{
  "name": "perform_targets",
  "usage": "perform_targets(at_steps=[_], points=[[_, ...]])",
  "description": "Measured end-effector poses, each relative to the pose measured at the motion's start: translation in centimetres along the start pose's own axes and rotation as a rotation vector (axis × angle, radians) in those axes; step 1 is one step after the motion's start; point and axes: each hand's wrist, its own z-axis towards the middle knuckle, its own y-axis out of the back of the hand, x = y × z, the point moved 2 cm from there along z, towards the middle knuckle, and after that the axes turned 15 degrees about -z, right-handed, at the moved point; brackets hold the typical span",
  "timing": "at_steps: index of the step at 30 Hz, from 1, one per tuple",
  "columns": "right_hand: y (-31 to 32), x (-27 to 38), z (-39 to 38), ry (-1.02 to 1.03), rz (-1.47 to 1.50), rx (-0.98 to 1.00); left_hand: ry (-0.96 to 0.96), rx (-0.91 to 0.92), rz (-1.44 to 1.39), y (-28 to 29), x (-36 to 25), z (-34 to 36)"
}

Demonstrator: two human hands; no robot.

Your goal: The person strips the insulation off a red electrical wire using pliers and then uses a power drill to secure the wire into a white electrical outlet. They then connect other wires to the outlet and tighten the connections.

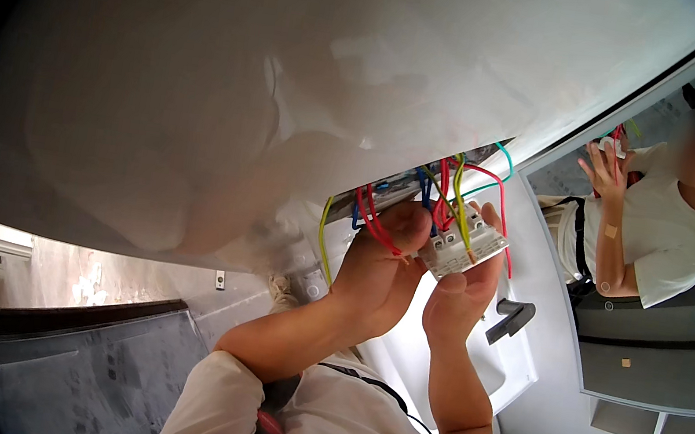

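Note:
My right hand (pixel 462 300) grips a white wall socket or switch module (pixel 460 247), its thumb on the near edge and its fingers round the far side. The module's back faces up, and several wires run to it. My left hand (pixel 387 254) is closed at the module's left edge, its fingertips against the blue wires (pixel 426 191). Across that hand lie loose red wires (pixel 375 221) with bare ends. A yellow-green wire (pixel 460 195) reaches the module's terminals. All these wires come out of a wall box (pixel 382 193) just beyond my hands.
A glossy pale wall (pixel 205 90) fills the upper view. On the right, a mirror cabinet (pixel 657 349) reflects my arm and hand. Below my hands are a white basin (pixel 513 365) and a dark grey faucet (pixel 510 322). A green wire (pixel 511 162) and a yellow-green wire (pixel 322 240) hang loose.

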Motion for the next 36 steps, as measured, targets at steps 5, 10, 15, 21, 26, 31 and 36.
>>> perform_targets(at_steps=[5, 10, 15, 21, 26, 31, 36], points=[[-0.1, -0.5, -0.1, 0.006, 0.038, 0.000, 0.030, 0.081, -0.003, 0.7, -0.2, 0.2], [-0.8, 0.3, -0.2, 0.065, -0.058, -0.088, -0.011, 0.025, 0.015, 0.3, 0.0, 0.2], [-0.4, -1.7, -0.1, 0.232, -0.112, -0.105, -0.011, 0.068, 0.123, 0.5, -0.1, 0.1], [-0.3, -1.9, 0.0, 0.265, -0.075, -0.094, -0.028, 0.127, 0.138, 0.5, 0.2, 0.1], [0.0, -1.3, 0.4, 0.275, -0.029, -0.033, -0.009, 0.112, 0.151, 0.6, 0.1, 0.2], [1.0, 0.0, 0.0, 0.224, 0.058, -0.057, -0.031, 0.058, 0.137, 0.6, 0.3, -0.1], [1.4, 1.2, -0.9, 0.351, -0.069, -0.077, -0.152, 0.116, 0.292, 0.0, 0.7, -2.3]])
